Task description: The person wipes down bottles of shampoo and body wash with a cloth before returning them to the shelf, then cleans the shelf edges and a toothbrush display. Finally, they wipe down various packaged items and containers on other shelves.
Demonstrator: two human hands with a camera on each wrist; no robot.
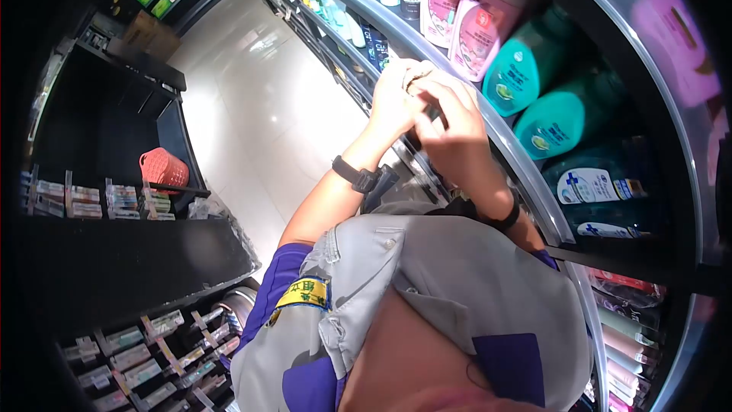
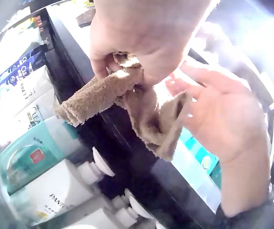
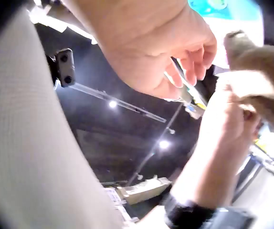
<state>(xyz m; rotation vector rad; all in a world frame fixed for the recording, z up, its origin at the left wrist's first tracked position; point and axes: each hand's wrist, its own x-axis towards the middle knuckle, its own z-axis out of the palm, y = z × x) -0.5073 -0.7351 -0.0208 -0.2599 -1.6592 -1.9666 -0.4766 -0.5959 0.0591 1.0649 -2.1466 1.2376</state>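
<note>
A brown, fuzzy cloth (image 2: 99,93) hangs from my left hand (image 2: 142,40), whose fingers grip it in a bunch. Part of it sticks out as a rolled strip; another part droops in a loose fold. In the head view, both hands are close together by the shelf edge, left hand (image 1: 395,99) and right hand (image 1: 457,133), with little of the cloth showing. My right hand (image 3: 161,52) is beside the cloth, fingers loosely bent and nothing between them. Across from it in the right wrist view, the cloth (image 3: 261,71) rises above the left hand (image 3: 227,119).
Pink bottles (image 1: 488,19) and green bottles (image 1: 545,118) line the shelf behind a clear rail (image 1: 518,160). White pump bottles (image 2: 56,191) stand below the cloth in the left wrist view. A red basket (image 1: 164,168) sits on the dark shelf across the pale aisle floor (image 1: 244,107).
</note>
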